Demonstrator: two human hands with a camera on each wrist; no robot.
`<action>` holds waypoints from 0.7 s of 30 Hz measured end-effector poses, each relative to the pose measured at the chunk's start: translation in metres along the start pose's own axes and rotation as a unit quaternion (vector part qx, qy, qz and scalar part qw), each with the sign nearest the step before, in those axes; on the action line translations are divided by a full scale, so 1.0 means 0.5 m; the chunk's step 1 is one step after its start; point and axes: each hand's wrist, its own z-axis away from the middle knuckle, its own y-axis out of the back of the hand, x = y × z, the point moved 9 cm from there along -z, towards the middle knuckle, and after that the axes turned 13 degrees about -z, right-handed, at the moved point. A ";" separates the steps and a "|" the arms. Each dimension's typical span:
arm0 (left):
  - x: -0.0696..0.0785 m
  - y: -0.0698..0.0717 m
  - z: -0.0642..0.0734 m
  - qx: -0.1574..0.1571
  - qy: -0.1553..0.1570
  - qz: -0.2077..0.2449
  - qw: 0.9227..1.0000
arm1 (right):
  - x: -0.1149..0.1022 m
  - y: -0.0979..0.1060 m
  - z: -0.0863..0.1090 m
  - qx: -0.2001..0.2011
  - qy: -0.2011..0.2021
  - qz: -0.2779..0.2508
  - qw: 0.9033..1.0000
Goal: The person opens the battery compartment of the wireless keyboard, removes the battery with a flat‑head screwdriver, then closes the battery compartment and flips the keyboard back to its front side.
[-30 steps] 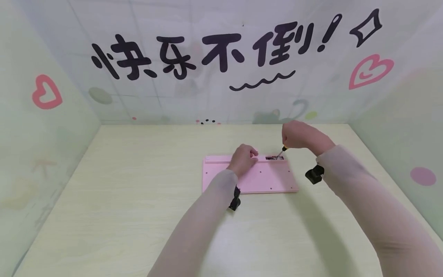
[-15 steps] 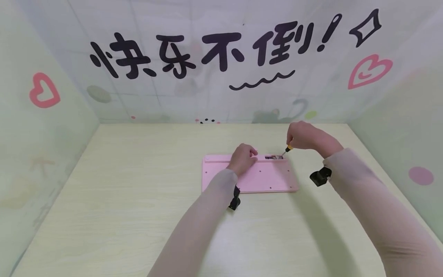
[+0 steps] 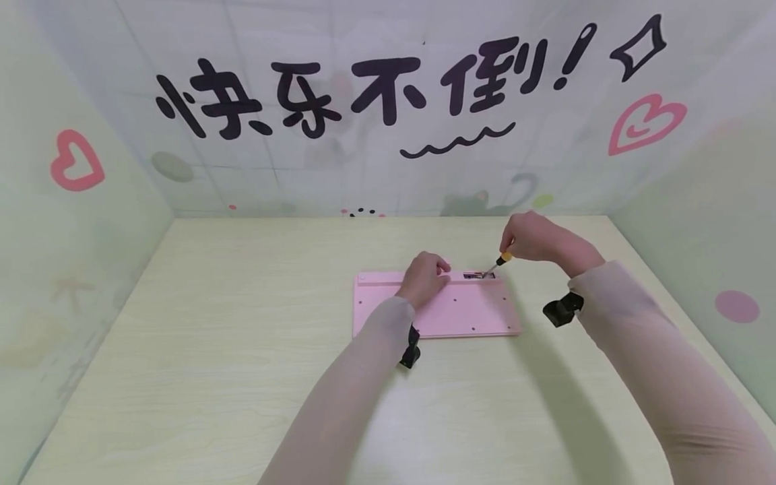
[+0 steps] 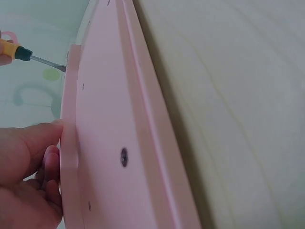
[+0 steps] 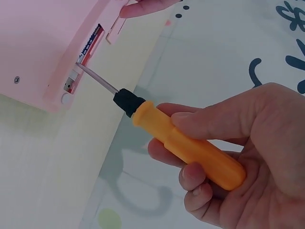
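Observation:
A pink keyboard [image 3: 467, 310] lies underside up on the table. My left hand [image 3: 426, 277] grips its raised back ridge, with fingers curled at the edge in the left wrist view. A small pink strip [image 5: 114, 31] shows beside those fingertips in the right wrist view. My right hand [image 3: 529, 236] holds a screwdriver [image 5: 190, 150] by its yellow handle, fingers wrapped round it. The screwdriver's tip is at the open battery slot. Inside the slot sit a battery [image 5: 91, 42] and a small USB receiver [image 5: 70, 82].
The pale wooden table [image 3: 212, 350] extends around the keyboard. A printed back wall [image 3: 364, 168] and side walls enclose it. Black wrist cameras [image 3: 562, 310] hang under both sleeves. Dark screws [image 5: 17, 79] dot the keyboard's underside.
My right hand moved slightly right and the screwdriver tip went to the slot's right end, then came back left to its middle. The left hand and keyboard stay in place.

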 end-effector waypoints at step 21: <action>0.004 -0.005 -0.004 -0.012 -0.002 -0.001 1.000 | -0.003 -0.014 -0.015 -0.008 0.012 0.031 0.999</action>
